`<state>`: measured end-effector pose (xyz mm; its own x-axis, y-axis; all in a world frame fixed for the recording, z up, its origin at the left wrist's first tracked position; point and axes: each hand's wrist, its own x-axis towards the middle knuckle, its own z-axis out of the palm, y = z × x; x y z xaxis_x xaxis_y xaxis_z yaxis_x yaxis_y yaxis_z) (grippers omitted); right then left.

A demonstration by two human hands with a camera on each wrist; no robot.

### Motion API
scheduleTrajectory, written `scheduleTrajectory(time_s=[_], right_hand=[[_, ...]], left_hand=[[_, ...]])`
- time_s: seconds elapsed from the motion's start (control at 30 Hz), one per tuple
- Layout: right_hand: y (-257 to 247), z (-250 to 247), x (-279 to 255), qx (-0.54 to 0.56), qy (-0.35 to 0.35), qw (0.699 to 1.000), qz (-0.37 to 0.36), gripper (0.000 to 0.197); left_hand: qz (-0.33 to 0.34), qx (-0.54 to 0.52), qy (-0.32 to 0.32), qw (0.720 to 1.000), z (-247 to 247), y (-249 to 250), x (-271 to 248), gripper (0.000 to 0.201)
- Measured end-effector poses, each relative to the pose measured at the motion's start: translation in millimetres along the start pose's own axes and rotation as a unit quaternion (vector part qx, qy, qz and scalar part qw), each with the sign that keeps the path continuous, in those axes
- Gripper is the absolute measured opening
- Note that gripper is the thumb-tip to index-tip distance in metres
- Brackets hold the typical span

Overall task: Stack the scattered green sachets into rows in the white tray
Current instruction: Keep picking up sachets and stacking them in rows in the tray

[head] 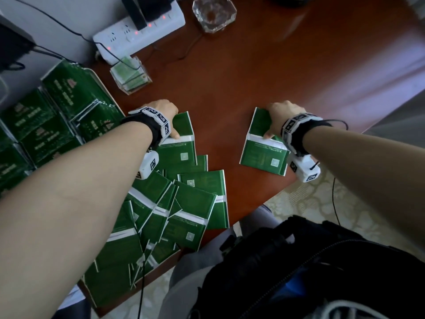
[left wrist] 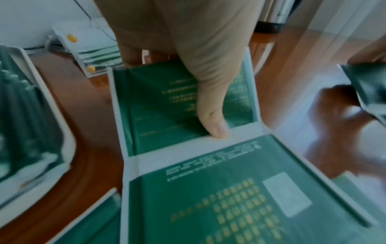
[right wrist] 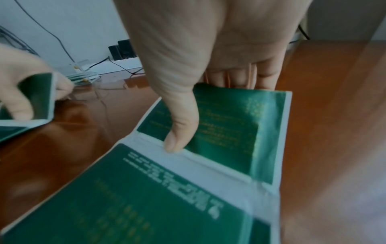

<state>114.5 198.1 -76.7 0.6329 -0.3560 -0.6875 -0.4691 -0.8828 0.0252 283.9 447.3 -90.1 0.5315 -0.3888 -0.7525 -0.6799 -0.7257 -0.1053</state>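
The white tray (head: pixel 104 88) at the left holds rows of green sachets (head: pixel 41 125). A loose pile of green sachets (head: pixel 184 203) lies on the brown table near its front edge. My left hand (head: pixel 167 116) pinches the far half of one sachet (head: pixel 181 146) at the top of the pile, thumb (left wrist: pixel 213 118) on top by the white band, fingers under the far edge. My right hand (head: pixel 276 120) holds a separate sachet (head: pixel 264 153) the same way, thumb (right wrist: pixel 179 128) on top. Both sachets (left wrist: pixel 208 189) (right wrist: pixel 167 189) bend at the white band.
A white power strip (head: pixel 138 31) with plugs and cables, a glass ashtray (head: pixel 213 13) and a clear card holder (head: pixel 131 74) stand at the back. The table edge (head: pixel 264 199) runs diagonally in front. A black bag (head: pixel 299 261) sits on the lap below it.
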Motion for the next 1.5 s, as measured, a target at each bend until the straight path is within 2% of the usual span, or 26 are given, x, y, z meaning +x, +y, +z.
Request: scheduleTrajectory(time_s=[0.1, 0.17, 0.27, 0.4, 0.47, 0.53, 0.6, 0.73, 0.9, 0.97, 1.03, 1.2, 1.3, 1.37, 1.43, 1.5], right_hand=[[3, -8, 0, -0.033, 0.047, 0.997, -0.045, 0.032], [9, -17, 3, -0.063, 0.087, 0.991, -0.077, 0.025], [24, -33, 6, -0.113, 0.112, 0.980, -0.123, 0.032], [47, -32, 10, -0.145, 0.101, 0.961, -0.212, 0.044], [65, -14, 15, -0.151, 0.080, 0.948, -0.267, 0.061], [88, 9, 19, -0.168, 0.058, 0.931, -0.318, 0.087], [110, 33, 24, -0.194, 0.068, 0.912, -0.355, 0.102], [143, 69, 19, -0.219, 0.123, 0.877, -0.410, 0.112], [165, 105, -1, -0.201, 0.157, 0.865, -0.432, 0.113], [171, 116, -9, -0.202, 0.164, 0.866, -0.427, 0.110], [173, 125, -16, -0.204, 0.175, 0.869, -0.415, 0.104], [175, 129, -30, -0.162, 0.213, 0.868, -0.418, 0.077], [165, 104, -54, -0.196, 0.112, 0.892, -0.392, 0.066], [153, 80, -71, -0.211, 0.049, 0.906, -0.364, 0.050], [136, 53, -90, -0.235, 0.021, 0.910, -0.342, 0.030], [113, 26, -107, -0.261, 0.026, 0.910, -0.321, 0.017]], left_hand=[[-0.020, -0.045, 0.028, 0.998, -15, 19, 0, 0.060], [-0.030, -0.067, 0.065, 0.995, -24, 39, -1, 0.054], [-0.041, -0.090, 0.117, 0.988, -37, 78, -7, 0.037], [-0.063, -0.162, 0.171, 0.970, -28, 130, -20, 0.023], [-0.061, -0.200, 0.180, 0.961, -7, 158, -24, 0.039], [-0.063, -0.212, 0.149, 0.964, 20, 188, -32, 0.078], [-0.071, -0.203, 0.123, 0.969, 47, 216, -40, 0.103], [-0.082, -0.188, 0.143, 0.968, 90, 280, -67, 0.121], [-0.104, -0.169, 0.178, 0.964, 115, 336, -86, 0.133], [-0.112, -0.152, 0.185, 0.964, 119, 348, -90, 0.126], [-0.127, -0.148, 0.209, 0.958, 125, 358, -95, 0.109], [-0.113, -0.174, 0.229, 0.951, 126, 356, -111, 0.086], [-0.096, -0.208, 0.228, 0.946, 119, 340, -130, 0.057], [-0.121, -0.238, 0.240, 0.933, 106, 324, -149, 0.037], [-0.155, -0.247, 0.234, 0.927, 89, 307, -176, 0.020], [-0.181, -0.239, 0.212, 0.930, 69, 284, -206, 0.013]])
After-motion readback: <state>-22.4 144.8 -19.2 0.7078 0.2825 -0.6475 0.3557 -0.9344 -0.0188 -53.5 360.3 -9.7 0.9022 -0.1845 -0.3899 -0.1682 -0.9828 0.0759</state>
